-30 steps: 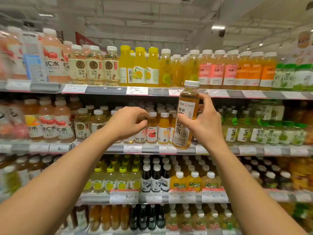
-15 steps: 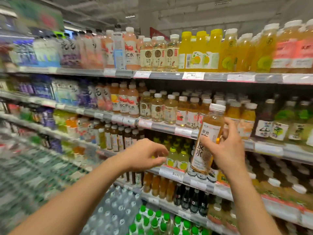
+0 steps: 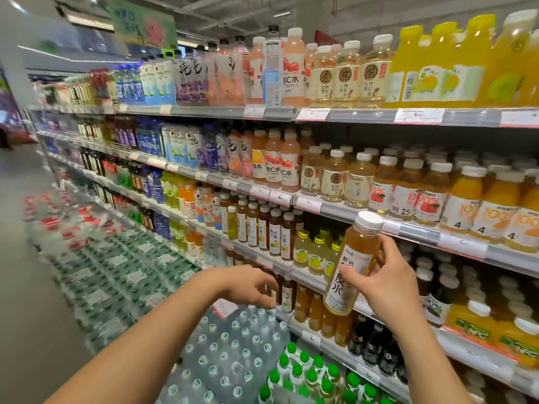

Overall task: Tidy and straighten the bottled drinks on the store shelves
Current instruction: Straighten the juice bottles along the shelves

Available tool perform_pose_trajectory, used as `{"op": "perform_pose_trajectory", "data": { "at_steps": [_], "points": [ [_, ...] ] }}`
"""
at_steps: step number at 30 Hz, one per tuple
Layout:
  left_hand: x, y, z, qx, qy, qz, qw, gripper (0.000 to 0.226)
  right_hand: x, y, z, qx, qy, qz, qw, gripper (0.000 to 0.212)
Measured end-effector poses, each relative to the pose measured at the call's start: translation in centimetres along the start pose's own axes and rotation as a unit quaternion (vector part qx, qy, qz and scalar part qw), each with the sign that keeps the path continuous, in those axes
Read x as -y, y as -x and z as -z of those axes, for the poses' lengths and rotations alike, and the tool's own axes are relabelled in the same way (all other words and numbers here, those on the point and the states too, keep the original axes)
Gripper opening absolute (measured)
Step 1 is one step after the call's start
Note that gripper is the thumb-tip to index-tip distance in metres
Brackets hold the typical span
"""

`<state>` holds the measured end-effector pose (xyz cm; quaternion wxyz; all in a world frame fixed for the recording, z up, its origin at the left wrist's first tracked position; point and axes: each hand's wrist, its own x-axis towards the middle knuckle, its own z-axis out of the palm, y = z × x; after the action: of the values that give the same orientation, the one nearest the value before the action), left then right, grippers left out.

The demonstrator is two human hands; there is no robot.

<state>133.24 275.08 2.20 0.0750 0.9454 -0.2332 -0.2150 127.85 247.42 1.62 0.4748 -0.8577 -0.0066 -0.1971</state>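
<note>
Nearest, at six o'clock, shrink-wrapped packs of clear plastic water bottles (image 3: pixel 233 357) and green-capped bottles (image 3: pixel 309 374) stand low before the shelving. Above them the left hand (image 3: pixel 248 284) hangs at seven o'clock with loosely curled fingers (image 3: pixel 269 282) grasping nothing, while at four o'clock the right hand (image 3: pixel 385 284) has its fingers (image 3: pixel 354 277) wrapped round a white-capped clear plastic bottle of amber drink with a white label (image 3: pixel 353 263), held tilted in front of the grey metal shelf edge (image 3: pixel 420 231), apart from the rows. Farther, from ten to two o'clock, the shelves carry upright rows of orange juice bottles (image 3: pixel 493 211), pale tea bottles (image 3: pixel 335 176) and yellow bottles (image 3: pixel 437 71).
</note>
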Motion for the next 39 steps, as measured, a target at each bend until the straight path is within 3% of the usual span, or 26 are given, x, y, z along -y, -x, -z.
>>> {"op": "perform_pose_trajectory", "data": {
  "at_steps": [5, 17, 22, 29, 39],
  "points": [
    [7.3, -1.5, 1.2, 0.027, 0.032, 0.037, 0.998, 0.066, 0.1, -1.4, -3.5, 0.026, 0.033, -0.016, 0.999, 0.066],
    [30.2, -15.2, 8.7, -0.133, 0.038, 0.042, 0.99, 0.052, 1.6, -10.5, -19.3, -0.021, 0.057, -0.102, 0.993, 0.06],
    [36.6, -21.6, 11.3, -0.193, 0.017, 0.065, 0.979, 0.052, 2.8, -13.3, -23.9, -0.047, 0.056, -0.141, 0.987, 0.07],
    [40.8, -28.1, 11.8, -0.278, 0.052, 0.073, 0.956, 0.058, 2.4, -15.6, -26.9, -0.063, 0.059, -0.166, 0.982, 0.081],
    [42.7, -33.1, 10.8, -0.264, 0.027, 0.072, 0.961, 0.06, 1.8, -18.7, -30.4, -0.073, 0.03, -0.112, 0.991, 0.084]
  ]
}}
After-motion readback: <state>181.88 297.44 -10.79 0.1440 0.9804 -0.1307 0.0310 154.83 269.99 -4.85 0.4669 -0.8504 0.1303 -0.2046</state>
